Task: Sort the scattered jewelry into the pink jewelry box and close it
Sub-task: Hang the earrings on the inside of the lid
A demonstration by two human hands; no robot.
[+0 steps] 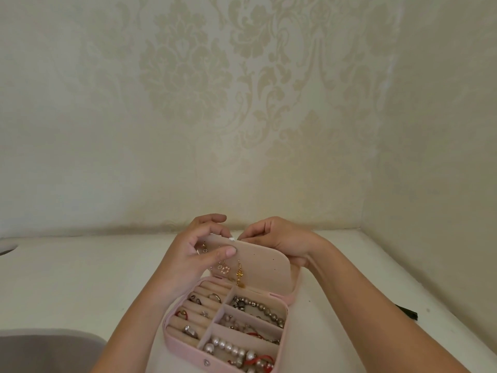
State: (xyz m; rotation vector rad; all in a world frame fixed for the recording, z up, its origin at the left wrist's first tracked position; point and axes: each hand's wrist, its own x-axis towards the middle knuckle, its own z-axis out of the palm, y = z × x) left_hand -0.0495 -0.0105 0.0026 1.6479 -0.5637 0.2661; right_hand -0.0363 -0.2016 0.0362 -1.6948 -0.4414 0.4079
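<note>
gripping pink jewelry box [180,341] lid [265,261], left hand [193,255], right hand [282,243] pinching its rim, white table [80,278], damask wallpaper [188,90]

A wall [242,103] in pale cream wallpaper with a faded leaf-and-flower pattern fills the view toward 12 o'clock. It meets a second papered wall [446,109] in a corner toward 2 o'clock. Below them a white worktop [80,278] runs from 9 o'clock round to 4 o'clock. At 9 o'clock a dark rounded shape [6,249] cuts into its left edge. At 8 o'clock lies a grey rounded surface [48,351], too cropped to tell what it is. A small black object [407,312] lies on the worktop at 4 o'clock.
</note>
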